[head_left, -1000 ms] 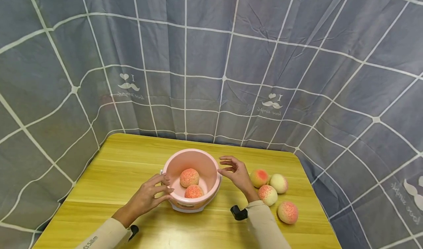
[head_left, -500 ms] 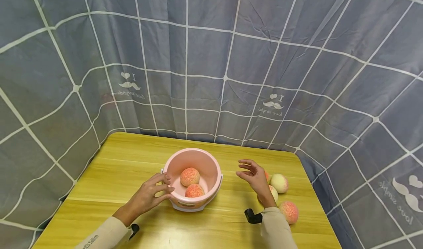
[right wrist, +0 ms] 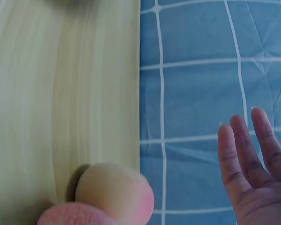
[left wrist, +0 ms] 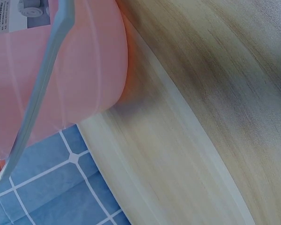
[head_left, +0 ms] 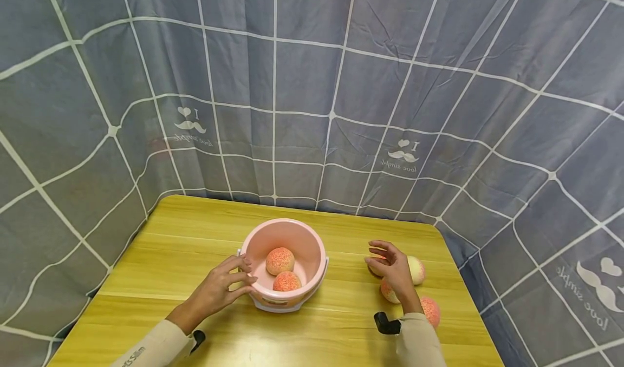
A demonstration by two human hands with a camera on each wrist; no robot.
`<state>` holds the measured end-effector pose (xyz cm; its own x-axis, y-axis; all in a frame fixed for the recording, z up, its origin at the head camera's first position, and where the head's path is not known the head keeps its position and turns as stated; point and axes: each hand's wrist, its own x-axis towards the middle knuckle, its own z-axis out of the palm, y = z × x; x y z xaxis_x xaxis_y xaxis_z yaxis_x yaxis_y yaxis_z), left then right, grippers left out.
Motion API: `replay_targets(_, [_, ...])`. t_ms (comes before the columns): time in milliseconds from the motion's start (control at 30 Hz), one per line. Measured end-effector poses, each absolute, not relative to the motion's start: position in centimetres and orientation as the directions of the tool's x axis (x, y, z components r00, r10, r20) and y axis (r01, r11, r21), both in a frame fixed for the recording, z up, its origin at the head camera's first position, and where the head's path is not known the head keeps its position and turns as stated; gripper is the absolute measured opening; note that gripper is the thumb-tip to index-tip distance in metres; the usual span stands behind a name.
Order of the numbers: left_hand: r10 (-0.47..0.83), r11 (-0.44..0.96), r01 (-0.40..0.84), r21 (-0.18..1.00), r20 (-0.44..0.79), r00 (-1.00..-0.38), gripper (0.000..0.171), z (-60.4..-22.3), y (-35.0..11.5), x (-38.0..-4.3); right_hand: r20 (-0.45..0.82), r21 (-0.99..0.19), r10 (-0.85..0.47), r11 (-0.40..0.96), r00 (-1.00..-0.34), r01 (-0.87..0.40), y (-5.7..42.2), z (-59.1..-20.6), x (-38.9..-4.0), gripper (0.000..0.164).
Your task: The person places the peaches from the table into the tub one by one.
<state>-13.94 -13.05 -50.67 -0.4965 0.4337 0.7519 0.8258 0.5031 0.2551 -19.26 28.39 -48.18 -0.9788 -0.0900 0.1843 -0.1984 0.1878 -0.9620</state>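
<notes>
A pink bucket (head_left: 312, 237) with a pale handle stands on the table, two peaches (head_left: 280, 261) inside it. My left hand (head_left: 219, 286) holds the bucket's left rim, its fingertips over the edge. In the left wrist view, the bucket's side (left wrist: 84, 61) and grey handle (left wrist: 42, 75) show, but no hand. At the right, my right hand (head_left: 395, 272) hovers over several loose peaches (head_left: 429, 310), partly hiding them, with nothing in its grasp. In the right wrist view, its fingers (right wrist: 243, 145) are spread and apart from a pale peach (right wrist: 114, 192) and a pinker one (right wrist: 77, 215).
The yellow wood-grain table (head_left: 195, 237) runs back to a grey-blue checked curtain (head_left: 302, 85), which also encloses the left and right sides. A black wrist mount (head_left: 387, 323) sticks out beside the right sleeve.
My right hand has moved right, from beside the bucket's right rim to above the loose peaches. My left hand and the bucket have stayed where they were.
</notes>
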Motion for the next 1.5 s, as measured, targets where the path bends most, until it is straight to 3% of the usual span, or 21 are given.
replay_targets(700, [0.436, 0.505, 0.827, 0.248, 0.753, -0.493, 0.038, -50.7, -13.0, -13.9, 0.177, -0.968, 0.032, 0.188, -0.984, -0.168, 32.8, -49.5, -17.8, 0.047])
replay_targets(933, [0.435, 0.507, 0.825, 0.249, 0.752, -0.495, 0.040, -50.7, -13.0, -14.0, 0.141, -0.958, 0.104, 0.265, -0.984, -0.109, 34.3, -50.2, -17.2, 0.051])
replay_targets(1500, [0.435, 0.496, 0.831, 0.253, 0.756, -0.490, 0.036, -50.8, -13.1, -13.9, 0.118, -0.973, 0.255, 0.223, -0.960, -0.060, 37.5, -52.7, -15.2, 0.051])
